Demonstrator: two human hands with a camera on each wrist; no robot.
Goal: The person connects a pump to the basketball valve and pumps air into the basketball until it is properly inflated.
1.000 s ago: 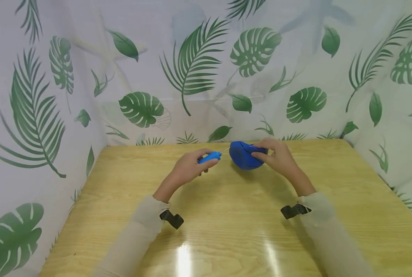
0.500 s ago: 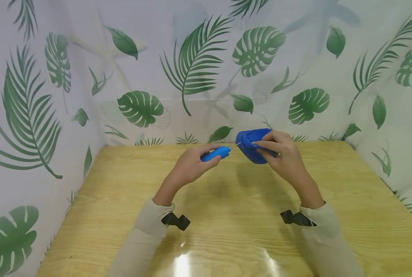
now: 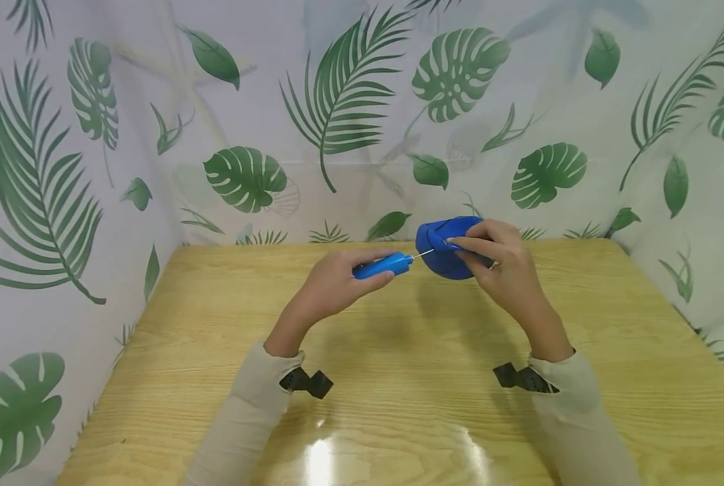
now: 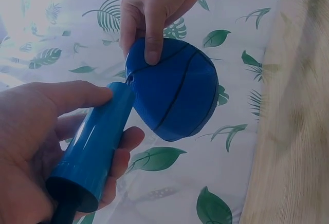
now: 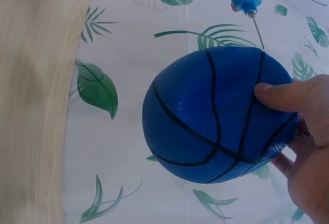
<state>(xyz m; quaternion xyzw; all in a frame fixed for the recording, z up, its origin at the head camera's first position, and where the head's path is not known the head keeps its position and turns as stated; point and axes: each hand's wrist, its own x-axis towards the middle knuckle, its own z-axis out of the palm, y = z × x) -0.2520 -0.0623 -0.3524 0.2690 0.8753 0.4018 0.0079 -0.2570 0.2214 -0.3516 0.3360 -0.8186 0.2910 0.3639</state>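
Note:
A half-flat blue basketball (image 3: 450,265) with black seams is held up over the back of the table. My right hand (image 3: 510,266) pinches its folded side between thumb and fingers; the right wrist view shows the dented ball (image 5: 187,113) from its other side. In my left hand (image 3: 335,282) is a blue hand pump (image 3: 383,266), gripped along its barrel. A thin metal needle (image 3: 423,254) sticks out of the pump's tip toward the ball. From the right wrist, the needle's point (image 5: 262,46) lies right at the ball's edge, by a seam.
The wooden table (image 3: 374,378) spreads under both forearms. Behind it and at both sides hangs a white cloth (image 3: 350,209) printed with green leaves. Each wrist wears a black strap (image 3: 306,383) with a small block on it.
Both hands have risen slightly and shifted right. The ball has been turned and its side folded in the right fingers, and the pump's needle has come up to it.

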